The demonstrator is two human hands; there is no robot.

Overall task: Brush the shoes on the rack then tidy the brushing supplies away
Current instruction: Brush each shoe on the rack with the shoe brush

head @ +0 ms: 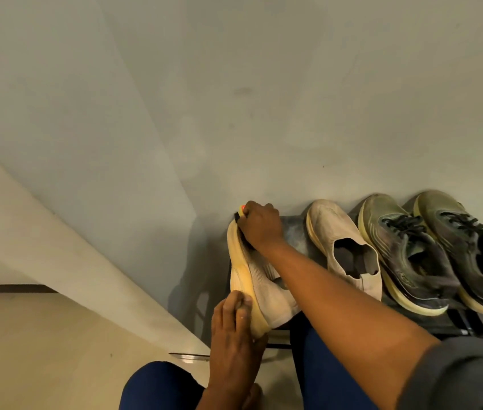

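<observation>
A beige knit slip-on shoe [259,287] with a yellowish sole is tipped on its side at the left end of the dark shoe rack [295,235]. My left hand [233,327] grips its heel from below. My right hand [261,224] holds a small brush [239,215] with dark bristles and a yellow-red handle tip against the shoe's toe. Most of the brush is hidden under my fingers. The matching beige shoe [344,247] stands upright on the rack just to the right.
A pair of dark olive lace-up sneakers [406,255] [471,253] fills the rack's right part. A pale wall stands right behind the rack. A beige skirting ledge runs diagonally at left. My blue-trousered knees [160,386] are at the bottom.
</observation>
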